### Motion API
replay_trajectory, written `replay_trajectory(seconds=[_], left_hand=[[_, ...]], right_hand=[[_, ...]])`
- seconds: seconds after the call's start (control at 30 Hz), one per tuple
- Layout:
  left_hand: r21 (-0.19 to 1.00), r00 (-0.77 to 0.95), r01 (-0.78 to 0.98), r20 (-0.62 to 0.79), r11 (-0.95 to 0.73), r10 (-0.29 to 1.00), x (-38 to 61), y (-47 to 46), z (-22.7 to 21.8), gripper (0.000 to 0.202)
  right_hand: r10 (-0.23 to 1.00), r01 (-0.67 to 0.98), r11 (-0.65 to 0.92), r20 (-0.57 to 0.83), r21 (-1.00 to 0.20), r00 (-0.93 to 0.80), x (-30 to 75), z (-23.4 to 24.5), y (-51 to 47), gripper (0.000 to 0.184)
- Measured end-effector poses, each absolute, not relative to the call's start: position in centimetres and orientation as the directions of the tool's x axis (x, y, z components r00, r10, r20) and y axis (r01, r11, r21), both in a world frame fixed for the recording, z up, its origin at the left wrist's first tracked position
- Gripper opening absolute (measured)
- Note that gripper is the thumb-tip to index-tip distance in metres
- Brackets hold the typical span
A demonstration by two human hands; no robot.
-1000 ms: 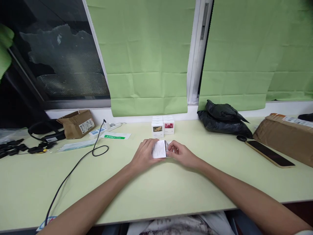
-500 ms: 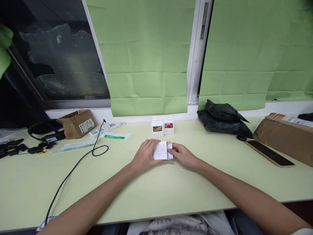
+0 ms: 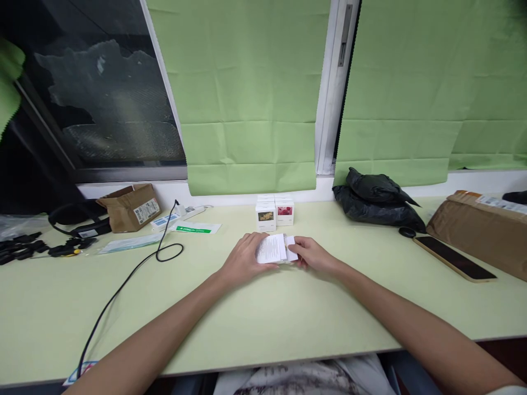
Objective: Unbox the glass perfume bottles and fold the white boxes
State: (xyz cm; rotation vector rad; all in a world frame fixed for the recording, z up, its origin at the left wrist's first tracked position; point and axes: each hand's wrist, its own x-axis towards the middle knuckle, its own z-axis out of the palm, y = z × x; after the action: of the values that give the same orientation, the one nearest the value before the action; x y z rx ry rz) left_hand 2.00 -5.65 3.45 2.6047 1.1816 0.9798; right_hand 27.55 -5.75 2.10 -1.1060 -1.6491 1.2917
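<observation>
Both my hands meet over the pale green table [image 3: 263, 318] on a small white box [image 3: 274, 248] with fine print on its side. My left hand [image 3: 244, 259] wraps around the box's left side. My right hand [image 3: 313, 255] pinches a white flap at the box's right end. Just behind the hands, a cluster of similar small white boxes [image 3: 275, 212] stands near the window sill, one with a yellowish picture, one with a red picture.
A black cable [image 3: 135, 269] loops across the left of the table. A torn cardboard box [image 3: 130, 207], black headphones [image 3: 76, 219] and flat packets lie far left. A black plastic bag [image 3: 376, 200], a phone [image 3: 453, 258] and a brown parcel [image 3: 481, 230] lie right.
The right hand has shifted along the box's right end and a white flap now sticks out there; the box has tilted slightly. The left hand has kept its hold.
</observation>
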Motion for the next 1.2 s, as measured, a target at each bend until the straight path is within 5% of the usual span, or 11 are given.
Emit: replay_trajectory(seconds=[0.33,0.9,0.97,1.07,1.2], left_hand=[[0.363,0.499,0.713,0.338,-0.600,0.798,0.2,-4.8,4.0,0.078],[0.310,0.464,0.779,0.300,-0.545,0.834,-1.3,-4.6,5.4,0.073],[0.378,0.410,0.765,0.339,-0.521,0.847,-1.4,-4.6,5.7,0.072],[0.639,0.282,0.636,0.329,-0.433,0.901,-1.1,-4.5,6.0,0.071],[0.967,0.297,0.216,0.066,-0.135,0.952,0.0,-4.6,5.7,0.085]], right_hand=[[0.954,0.452,-0.048,-0.175,-0.891,-0.244,30.5,2.3,-4.1,0.016],[0.998,0.842,-0.016,-0.062,-0.540,-0.021,34.4,2.5,-2.1,0.017],[1.000,0.869,-0.029,-0.023,-0.494,0.021,34.8,2.6,-2.1,0.012],[0.993,0.897,-0.060,0.061,-0.439,0.097,35.0,2.9,-2.5,0.009],[0.953,0.908,-0.020,0.266,-0.419,0.143,33.7,3.9,-3.8,0.022]])
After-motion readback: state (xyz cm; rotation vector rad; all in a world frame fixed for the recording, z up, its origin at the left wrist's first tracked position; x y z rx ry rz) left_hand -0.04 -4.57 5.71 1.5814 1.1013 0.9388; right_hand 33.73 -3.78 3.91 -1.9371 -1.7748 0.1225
